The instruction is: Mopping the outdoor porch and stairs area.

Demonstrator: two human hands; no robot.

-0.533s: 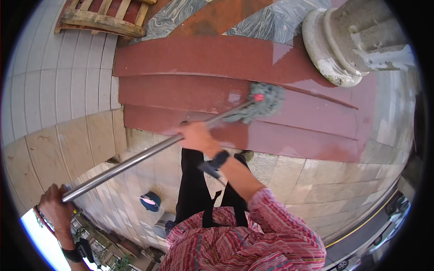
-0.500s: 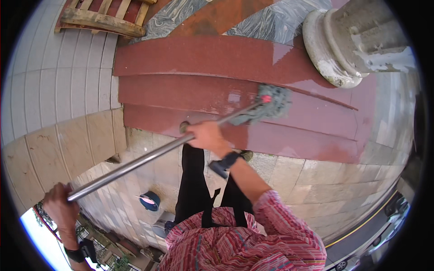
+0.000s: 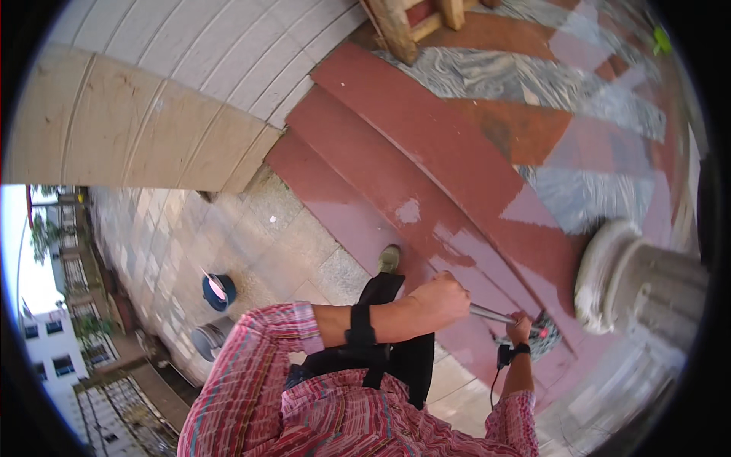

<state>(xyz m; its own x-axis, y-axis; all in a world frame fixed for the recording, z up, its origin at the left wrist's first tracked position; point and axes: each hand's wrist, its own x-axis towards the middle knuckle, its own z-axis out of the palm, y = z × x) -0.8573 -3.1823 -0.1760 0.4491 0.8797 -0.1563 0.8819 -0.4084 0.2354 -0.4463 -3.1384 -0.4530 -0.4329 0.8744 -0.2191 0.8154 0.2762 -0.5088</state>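
Observation:
A mop with a metal handle (image 3: pixel 491 313) is in both my hands. My left hand (image 3: pixel 440 297) is closed round the handle at its near end, with my forearm stretched across the front of my body. Farther right, my right hand (image 3: pixel 519 328) is closed round the same handle, close to the mop head. The grey string mop head (image 3: pixel 547 346), with a red joint, lies on the wet red steps (image 3: pixel 434 179) at the right, partly hidden behind my right hand. One of my shoes (image 3: pixel 389 260) shows at the lower step's edge.
A round stone column (image 3: pixel 605 278) stands just right of the mop head. On the paving to the left are a blue bucket (image 3: pixel 219 292) and a grey bucket (image 3: pixel 211 340). A pale wall (image 3: pixel 145 129) borders the steps. A wooden pallet (image 3: pixel 394 30) is at the top.
The mop has swung to the right, its head now near the column. My left hand has come from far left to the middle, and my view has turned.

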